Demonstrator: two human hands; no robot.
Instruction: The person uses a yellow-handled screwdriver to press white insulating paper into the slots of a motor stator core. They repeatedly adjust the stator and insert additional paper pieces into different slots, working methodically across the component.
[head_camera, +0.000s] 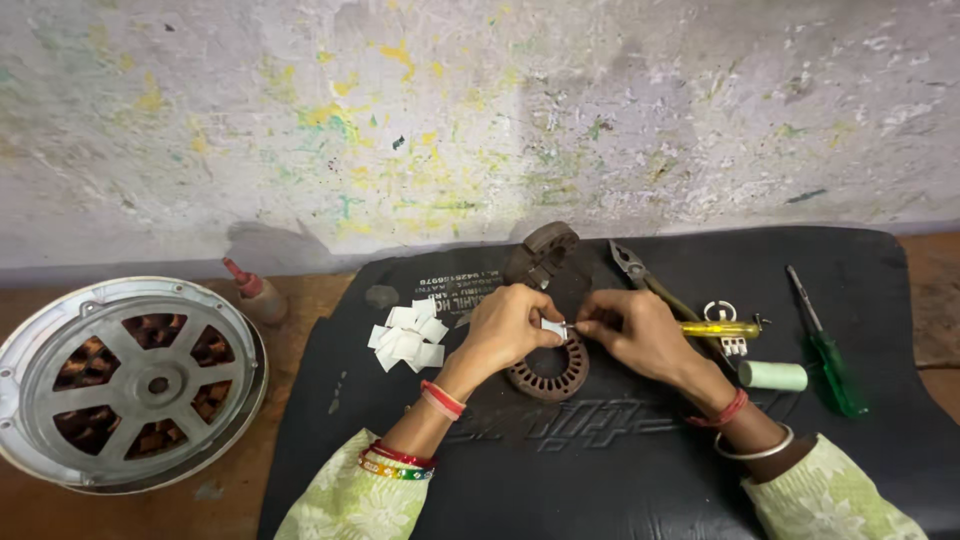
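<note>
Here, both hands, left hand (505, 328) and right hand (630, 332), pinching a white paper slip (553, 327) over black mat (600, 470), paint-flecked wall (480, 120) behind.

Bare black mat (600, 470) lies open near the person; pliers (640, 275), screwdrivers (825, 350) (right side) and paper slips (408, 335) crowd the far part.

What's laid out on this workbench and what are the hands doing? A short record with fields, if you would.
Surface: black mat on a brown bench
Left hand: pinches a small white paper slip
Right hand: pinches the same slip from the other side
Under the hands: rusty slotted metal ring
Left of hands: pile of white paper pieces
Far left: round metal motor housing; small red-capped bottle
Right: pliers, yellow-handled tool, pale green roll, green screwdriver
</note>
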